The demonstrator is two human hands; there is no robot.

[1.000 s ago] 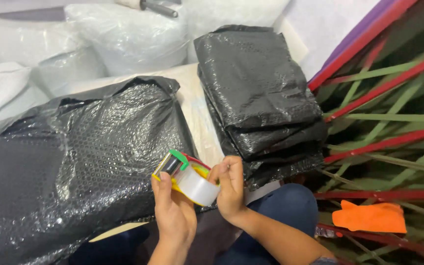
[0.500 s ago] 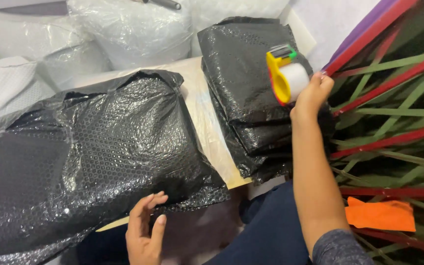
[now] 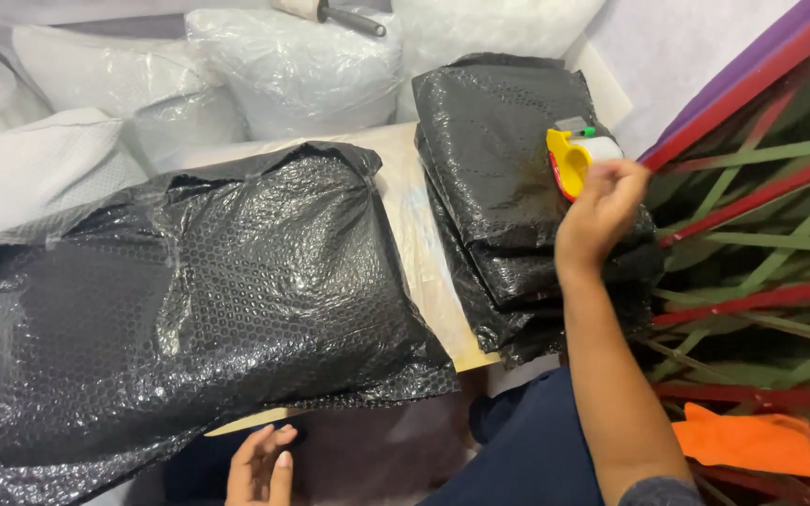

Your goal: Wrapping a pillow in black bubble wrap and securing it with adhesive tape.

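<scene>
My right hand (image 3: 600,208) reaches out to the right and grips a yellow tape dispenser (image 3: 576,156) with a roll of clear tape, resting it on top of a stack of folded black bubble-wrap bags (image 3: 503,150). My left hand (image 3: 261,464) is low near my lap, fingers apart and holding nothing, just below the near edge of a large black bubble-wrap package (image 3: 189,300) that lies across the table in front of me.
White plastic-wrapped pillows (image 3: 292,66) are piled at the back. A roller tool (image 3: 330,13) lies on them. Red and green slats (image 3: 761,234) stand to the right, with an orange cloth (image 3: 747,440) below. Light tabletop (image 3: 414,215) shows between the packages.
My right hand carried the tape dispenser from my lap up to the right and set it down on the stack of bags. My left hand let go and dropped low.
</scene>
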